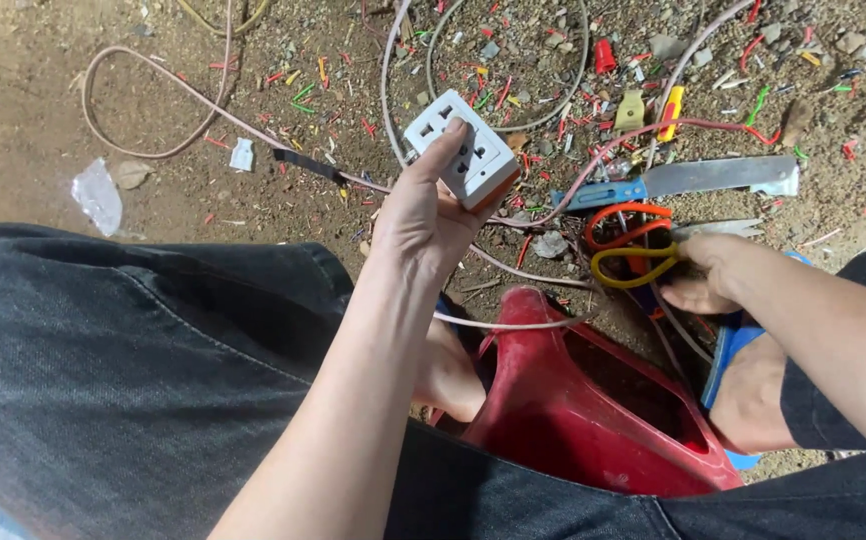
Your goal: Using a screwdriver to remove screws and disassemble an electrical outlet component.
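My left hand [423, 215] holds a white square socket box [461, 148] with an orange edge up over the ground, thumb laid across its face. A pale cable [153, 80] trails from the box across the dirt. My right hand [713, 270] reaches low to the right and touches the yellow loop of a pair of scissors [643, 245] with orange and yellow handles, lying on the ground. Whether the fingers grip the loop is unclear.
A blue-handled knife [693, 178] lies just beyond the scissors. Several cut wire scraps, red, green and yellow, litter the dirt. A red plastic stool [573, 400] sits between my dark-trousered legs. My feet wear blue sandals [728, 345].
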